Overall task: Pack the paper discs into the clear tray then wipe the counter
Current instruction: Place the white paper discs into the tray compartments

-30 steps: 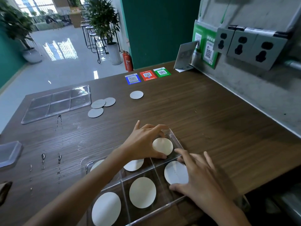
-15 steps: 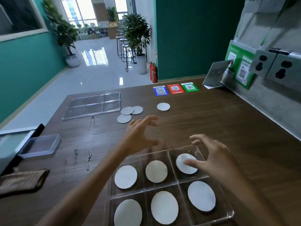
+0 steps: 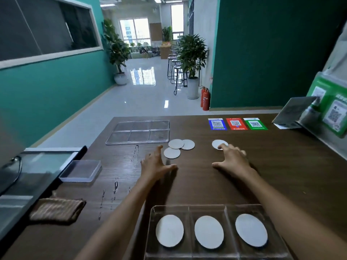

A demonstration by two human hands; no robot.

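A clear divided tray (image 3: pixel 189 210) lies at the counter's near edge, with a white paper disc in each of its three visible compartments. Further back, three loose paper discs (image 3: pixel 178 147) overlap in a cluster, and a single disc (image 3: pixel 216 143) lies to their right. My left hand (image 3: pixel 155 164) is stretched out flat, fingers straight, just left of the cluster and holds nothing. My right hand (image 3: pixel 231 156) reaches forward with its fingertips touching the single disc.
A second clear tray lid (image 3: pixel 139 132) lies at the back left. A small clear box (image 3: pixel 80 170) and a brown cloth (image 3: pixel 56 209) sit at the left edge. Water drops (image 3: pixel 114 186) streak the wood. Coloured QR stickers (image 3: pixel 236 123) are at the back.
Both hands left the filled tray and reached forward across the counter toward the loose discs. The view tilted up, so the tray now sits at the bottom.
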